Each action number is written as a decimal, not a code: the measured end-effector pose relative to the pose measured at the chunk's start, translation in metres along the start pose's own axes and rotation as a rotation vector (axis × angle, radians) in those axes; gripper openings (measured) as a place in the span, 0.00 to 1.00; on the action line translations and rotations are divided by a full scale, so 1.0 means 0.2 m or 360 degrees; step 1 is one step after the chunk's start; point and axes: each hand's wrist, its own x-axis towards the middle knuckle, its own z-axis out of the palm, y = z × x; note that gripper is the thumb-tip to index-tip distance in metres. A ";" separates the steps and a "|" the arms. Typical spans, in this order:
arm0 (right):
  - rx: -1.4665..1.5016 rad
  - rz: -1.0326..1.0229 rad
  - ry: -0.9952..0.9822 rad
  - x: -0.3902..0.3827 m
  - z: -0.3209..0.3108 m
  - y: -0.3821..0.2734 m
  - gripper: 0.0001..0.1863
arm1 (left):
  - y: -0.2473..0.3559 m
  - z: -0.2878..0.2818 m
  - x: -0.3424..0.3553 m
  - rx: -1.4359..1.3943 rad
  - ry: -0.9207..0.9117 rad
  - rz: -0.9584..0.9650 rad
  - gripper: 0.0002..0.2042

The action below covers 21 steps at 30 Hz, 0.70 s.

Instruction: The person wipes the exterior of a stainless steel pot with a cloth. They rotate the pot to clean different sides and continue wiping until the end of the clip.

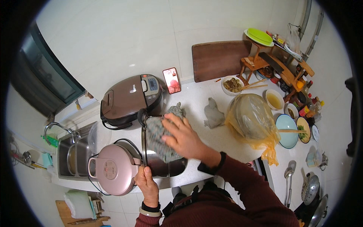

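Observation:
A shiny metal pot [166, 169] with black handles lies tipped on its side at the counter's front edge, its rim facing left. My left hand [147, 185] is closed around the near end of it, by the rim. Across the pot's upper side is a crumpled grey-green cloth [160, 142], which hides much of the metal. My right hand [185, 138] lies on this cloth with its fingers stretched and apart. Left of the pot, close to it, is a round pink electric appliance [110, 170] with a cord.
A brown rice cooker [126, 99] and a phone [172, 80] stand behind. A grey rag [214, 113] and a yellow plastic bag over a round thing [251, 117] are right. Bowls, bottles and a wooden rack [261, 62] crowd the far right; a double sink [77, 155] is left.

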 end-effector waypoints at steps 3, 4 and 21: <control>-0.0300 -0.0230 0.0148 -0.15 0.01 -0.18 0.33 | -0.01 -0.01 0.00 -0.0008 -0.0018 -0.0070 0.24; -0.0364 -0.0295 0.0145 -0.20 0.02 -0.23 0.34 | -0.02 -0.01 0.01 -0.0014 -0.0036 -0.0047 0.23; -0.0428 -0.0429 0.0113 -0.22 0.02 -0.29 0.34 | -0.19 -0.13 -0.18 -0.0826 -0.0321 -0.0561 0.14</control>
